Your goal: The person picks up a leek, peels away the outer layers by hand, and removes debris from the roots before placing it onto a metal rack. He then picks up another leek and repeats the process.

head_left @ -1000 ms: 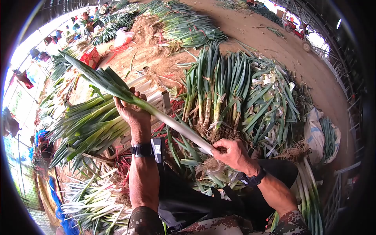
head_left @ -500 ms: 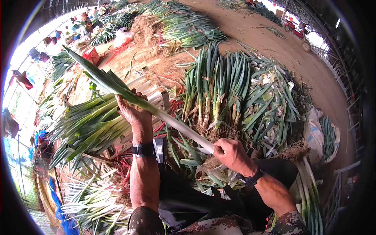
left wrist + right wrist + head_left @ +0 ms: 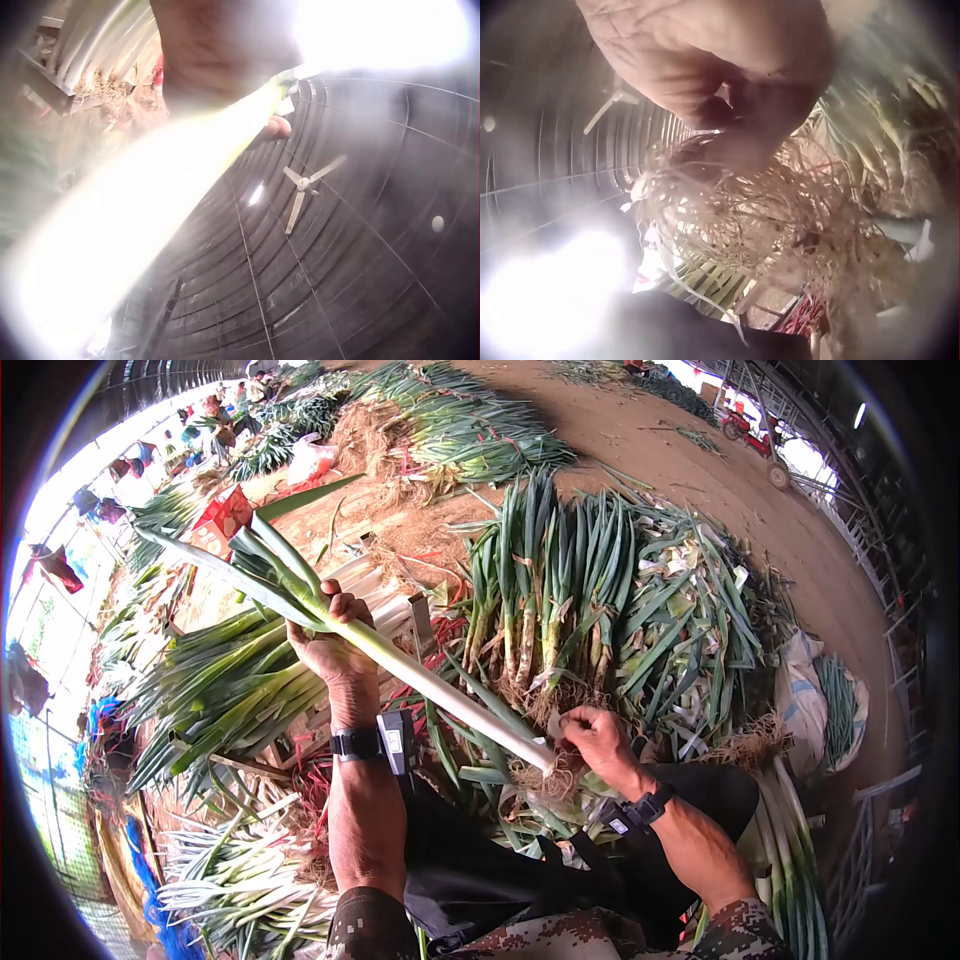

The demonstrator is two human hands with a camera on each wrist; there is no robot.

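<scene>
A long leek [image 3: 440,692] slants across the head view, green leaves at upper left and roots [image 3: 550,778] at lower right. The left hand [image 3: 338,650] grips it where the white stalk turns green, fingers curled round it. Beside the root end is the right hand [image 3: 597,745], thumb and fingers pinching a thin pale piece of leek skin [image 3: 556,726]. In the right wrist view the right hand [image 3: 727,67] has its fingertips together just above the tangled roots [image 3: 772,217]. The leek [image 3: 135,217] looks overexposed in the left wrist view.
Leeks in a crate [image 3: 225,670] lie at left, with trimmed white ones [image 3: 245,880] below. A bundle of upright leeks [image 3: 560,580] and a heap of leaf scraps [image 3: 690,610] stand ahead. A white sack [image 3: 803,700] is at right.
The leek has rotated in the left hand, its leaves now spread apart. The right hand has moved from the stalk's lower end to beside the roots, a thin piece now between its fingers.
</scene>
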